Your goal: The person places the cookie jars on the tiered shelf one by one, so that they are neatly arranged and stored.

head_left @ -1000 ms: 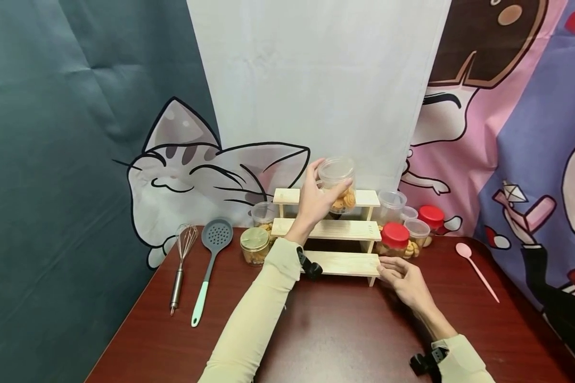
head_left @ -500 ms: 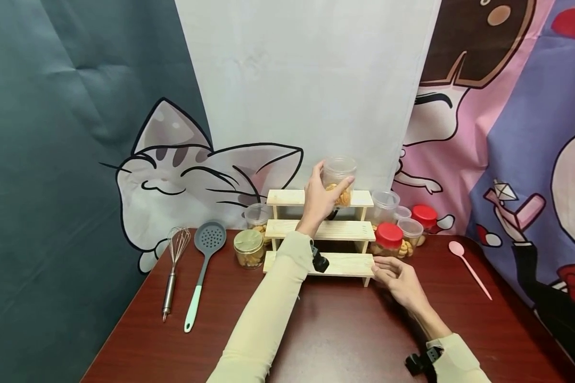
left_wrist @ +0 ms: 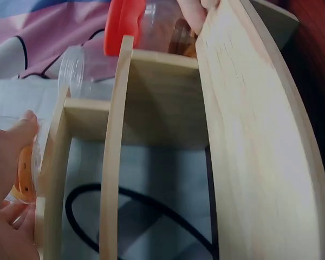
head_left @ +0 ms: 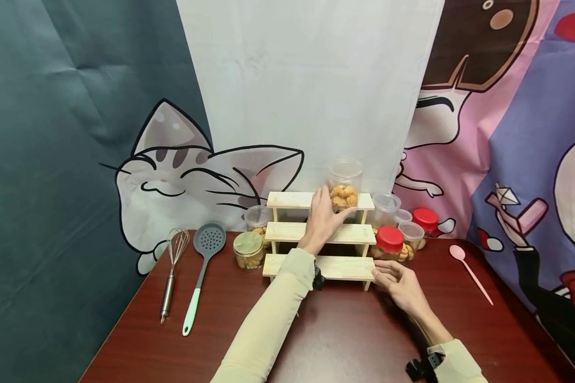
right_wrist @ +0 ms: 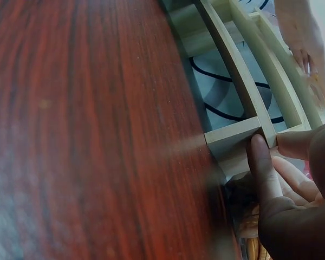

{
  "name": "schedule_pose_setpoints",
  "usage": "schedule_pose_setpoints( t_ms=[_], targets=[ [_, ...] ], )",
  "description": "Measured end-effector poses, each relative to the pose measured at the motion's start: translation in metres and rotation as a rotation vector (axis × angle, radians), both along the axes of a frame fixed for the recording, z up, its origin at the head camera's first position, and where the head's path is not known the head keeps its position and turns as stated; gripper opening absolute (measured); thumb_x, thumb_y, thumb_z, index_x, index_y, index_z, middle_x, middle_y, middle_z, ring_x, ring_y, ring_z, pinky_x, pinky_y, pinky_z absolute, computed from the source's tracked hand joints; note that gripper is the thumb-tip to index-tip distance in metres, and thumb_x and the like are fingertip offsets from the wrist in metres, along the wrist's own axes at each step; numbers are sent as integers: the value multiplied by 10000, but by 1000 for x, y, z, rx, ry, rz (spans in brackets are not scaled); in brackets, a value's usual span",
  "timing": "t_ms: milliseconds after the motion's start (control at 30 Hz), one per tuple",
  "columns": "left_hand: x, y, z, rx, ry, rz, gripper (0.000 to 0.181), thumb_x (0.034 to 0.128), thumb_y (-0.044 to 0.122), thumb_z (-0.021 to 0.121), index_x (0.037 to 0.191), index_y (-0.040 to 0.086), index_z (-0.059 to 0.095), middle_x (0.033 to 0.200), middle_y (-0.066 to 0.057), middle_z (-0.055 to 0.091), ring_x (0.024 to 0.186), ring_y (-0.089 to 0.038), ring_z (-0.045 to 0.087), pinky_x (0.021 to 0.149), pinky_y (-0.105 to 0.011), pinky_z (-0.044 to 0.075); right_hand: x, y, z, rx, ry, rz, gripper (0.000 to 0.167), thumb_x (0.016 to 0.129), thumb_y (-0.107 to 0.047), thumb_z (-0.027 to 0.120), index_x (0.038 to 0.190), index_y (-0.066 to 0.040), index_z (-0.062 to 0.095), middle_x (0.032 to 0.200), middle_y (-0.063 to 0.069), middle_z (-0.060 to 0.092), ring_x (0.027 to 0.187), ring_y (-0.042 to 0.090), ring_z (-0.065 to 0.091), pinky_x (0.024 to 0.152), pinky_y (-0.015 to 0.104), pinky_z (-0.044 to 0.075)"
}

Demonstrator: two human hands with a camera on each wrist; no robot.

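Note:
A clear jar of cookies (head_left: 344,196) stands upright on the top tier at the right of a three-tier wooden display stand (head_left: 345,267). My left hand (head_left: 322,223) is at the jar's lower front left, thumb and fingers spread and relaxed beside its base. The left wrist view shows the thumb and fingers of the left hand (left_wrist: 5,168) close against the jar; contact is hard to tell. My right hand (head_left: 402,287) pinches the right end of the lowest tier between thumb and forefinger, also seen with the right hand (right_wrist: 298,195) in the right wrist view.
Right of the stand are several jars, including a red-lidded jar (head_left: 389,239) and a clear-lidded jar (head_left: 410,236). On the left are a gold-lidded jar (head_left: 248,250), a whisk (head_left: 170,282) and a slotted turner (head_left: 203,276). A pink spoon (head_left: 470,274) lies far right.
The left hand has brought the cookie jar slightly right and down onto the top tier, then slid lower with its grip loosened. The right hand keeps hold of the stand.

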State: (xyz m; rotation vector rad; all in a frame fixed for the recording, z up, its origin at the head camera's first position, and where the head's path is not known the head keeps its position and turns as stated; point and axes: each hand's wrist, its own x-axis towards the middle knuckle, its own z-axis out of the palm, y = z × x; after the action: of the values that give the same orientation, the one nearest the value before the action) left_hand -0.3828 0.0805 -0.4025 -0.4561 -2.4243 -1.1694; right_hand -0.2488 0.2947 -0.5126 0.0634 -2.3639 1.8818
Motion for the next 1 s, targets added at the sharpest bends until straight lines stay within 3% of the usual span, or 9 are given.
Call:
schedule_pose_setpoints(
  t_ms=[233,400,600,800,1000],
  targets=[
    [-2,24,2,-30,-22,-10,1034,914,482,876,1691,88,320,1617,-149,548,1476,-298,554,1219,-424,503,1,-2,-4,-14,12,1,437,1042,-139,748,1400,85,640,1333,352,697,1023,-10,745,867,186,637],
    [-4,34,3,-76,-53,24,1059,930,523,842,1713,98,269,1634,-139,537,1474,-286,562,1197,-429,521,1,-2,-4,-13,14,0,430,1038,-132,750,1395,84,645,1330,352,699,1029,1,749,869,192,639],
    [-7,40,6,-126,-43,55,1148,928,574,811,1738,75,169,1675,-156,486,1478,-294,561,1178,-427,539,0,1,0,-23,23,-1,429,1040,-122,745,1395,95,638,1333,365,690,1032,9,751,868,199,643],
    [-6,37,6,-154,-31,54,1215,910,564,834,1741,51,110,1702,-154,448,1508,-288,528,1200,-405,519,0,0,1,-30,14,4,434,1046,-123,738,1402,100,630,1340,368,684,1031,3,749,874,208,646],
    [4,11,3,-82,-12,-53,1101,980,443,817,1744,68,119,1731,-156,401,1572,-305,443,1283,-422,429,1,0,0,-31,4,6,442,1047,-121,736,1408,106,621,1343,374,680,1020,-6,747,872,205,645]
  ],
)
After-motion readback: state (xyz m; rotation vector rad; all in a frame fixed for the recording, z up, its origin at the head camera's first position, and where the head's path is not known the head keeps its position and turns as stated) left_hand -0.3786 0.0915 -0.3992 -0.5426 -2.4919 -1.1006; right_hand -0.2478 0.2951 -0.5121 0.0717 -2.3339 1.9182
